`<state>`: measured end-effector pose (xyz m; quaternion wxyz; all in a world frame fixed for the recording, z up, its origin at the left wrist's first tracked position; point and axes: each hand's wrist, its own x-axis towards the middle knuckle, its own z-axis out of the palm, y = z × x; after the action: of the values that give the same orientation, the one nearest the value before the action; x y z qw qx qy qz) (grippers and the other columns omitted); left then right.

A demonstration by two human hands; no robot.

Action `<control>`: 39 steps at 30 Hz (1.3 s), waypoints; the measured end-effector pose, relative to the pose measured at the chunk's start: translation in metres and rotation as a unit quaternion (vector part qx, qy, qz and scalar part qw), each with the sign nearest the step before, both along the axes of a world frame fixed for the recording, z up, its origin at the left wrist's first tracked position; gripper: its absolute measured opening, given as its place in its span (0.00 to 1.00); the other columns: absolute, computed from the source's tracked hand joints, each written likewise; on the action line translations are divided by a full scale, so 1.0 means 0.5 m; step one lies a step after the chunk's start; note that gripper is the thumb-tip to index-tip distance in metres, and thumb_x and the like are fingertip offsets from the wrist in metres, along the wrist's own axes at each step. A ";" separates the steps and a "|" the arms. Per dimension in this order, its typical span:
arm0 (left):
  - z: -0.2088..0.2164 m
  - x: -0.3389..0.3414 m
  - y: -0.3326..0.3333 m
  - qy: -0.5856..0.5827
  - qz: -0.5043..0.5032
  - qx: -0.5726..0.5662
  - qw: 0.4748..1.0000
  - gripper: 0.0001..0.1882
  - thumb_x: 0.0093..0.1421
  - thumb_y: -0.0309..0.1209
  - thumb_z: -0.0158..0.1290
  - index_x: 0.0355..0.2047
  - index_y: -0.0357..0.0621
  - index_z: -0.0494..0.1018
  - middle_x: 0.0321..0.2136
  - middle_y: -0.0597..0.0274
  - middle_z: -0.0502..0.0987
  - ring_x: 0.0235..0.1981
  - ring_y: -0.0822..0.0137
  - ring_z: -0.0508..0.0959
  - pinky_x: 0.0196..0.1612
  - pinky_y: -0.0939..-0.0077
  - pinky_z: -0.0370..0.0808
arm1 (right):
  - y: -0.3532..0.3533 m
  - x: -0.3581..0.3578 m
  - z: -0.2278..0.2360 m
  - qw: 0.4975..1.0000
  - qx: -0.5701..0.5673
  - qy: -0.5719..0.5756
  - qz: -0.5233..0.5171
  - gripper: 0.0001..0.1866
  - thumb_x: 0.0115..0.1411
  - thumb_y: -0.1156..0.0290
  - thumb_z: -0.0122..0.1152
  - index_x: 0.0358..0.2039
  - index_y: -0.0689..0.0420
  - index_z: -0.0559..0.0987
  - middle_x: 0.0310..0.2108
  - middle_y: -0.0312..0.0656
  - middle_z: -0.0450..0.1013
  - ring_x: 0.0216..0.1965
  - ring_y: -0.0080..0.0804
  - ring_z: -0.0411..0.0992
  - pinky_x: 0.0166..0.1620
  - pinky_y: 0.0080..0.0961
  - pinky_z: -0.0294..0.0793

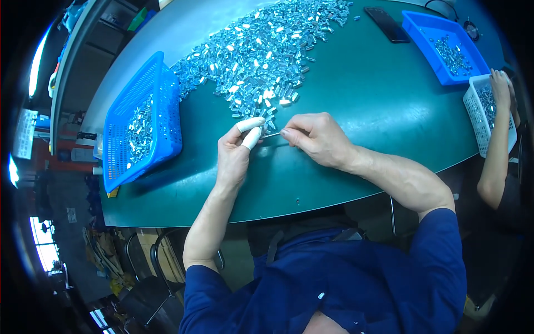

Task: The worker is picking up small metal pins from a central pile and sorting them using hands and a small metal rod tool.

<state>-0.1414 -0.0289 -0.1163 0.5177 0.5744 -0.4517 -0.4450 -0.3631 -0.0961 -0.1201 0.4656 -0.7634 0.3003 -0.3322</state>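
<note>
A navy short-sleeved shirt (361, 278) with a pale button (321, 296) is worn — plus two white finger covers (252, 138).

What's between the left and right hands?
A thin metal rod spans from the right hand to the left hand, as the head view shows.

Shiny metal pieces (267, 55) lie near the far edge of the smooth, glossy tabletop (378, 106); 1 plastic basket (169, 117), left edge; matt cloth shirt (356, 278).

Black phone (386, 24); dark chair (142, 300)
</note>
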 end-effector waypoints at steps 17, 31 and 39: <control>-0.020 -0.003 0.014 0.151 -0.017 0.015 0.988 0.11 0.66 0.21 0.60 0.47 0.38 0.75 0.43 0.55 0.82 0.44 0.65 0.84 0.50 0.70 0.81 | -0.007 -0.006 -0.003 0.978 0.205 -0.018 -0.008 0.12 0.73 0.69 0.58 0.37 0.64 0.84 0.28 0.38 0.79 0.30 0.22 0.77 0.34 0.22 0.77; -0.005 -0.016 0.033 0.140 -0.060 0.040 0.987 0.12 0.66 0.18 0.59 0.48 0.36 0.74 0.46 0.55 0.81 0.49 0.64 0.82 0.55 0.66 0.80 | -0.008 0.002 0.013 0.996 0.062 0.060 0.035 0.09 0.67 0.69 0.67 0.36 0.63 0.84 0.32 0.43 0.81 0.29 0.24 0.80 0.30 0.21 0.77; -0.002 -0.009 0.034 0.127 -0.097 0.052 0.986 0.14 0.67 0.23 0.61 0.52 0.35 0.75 0.47 0.56 0.81 0.50 0.67 0.81 0.57 0.69 0.79 | -0.007 -0.003 0.008 0.999 0.029 0.017 0.007 0.07 0.61 0.75 0.72 0.38 0.62 0.85 0.31 0.43 0.81 0.27 0.26 0.78 0.30 0.23 0.76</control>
<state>-0.1459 -0.0121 -0.1173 0.4948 0.4928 -0.4117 -0.5855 -0.3645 -0.0997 -0.1159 0.4845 -0.7575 0.3121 -0.3065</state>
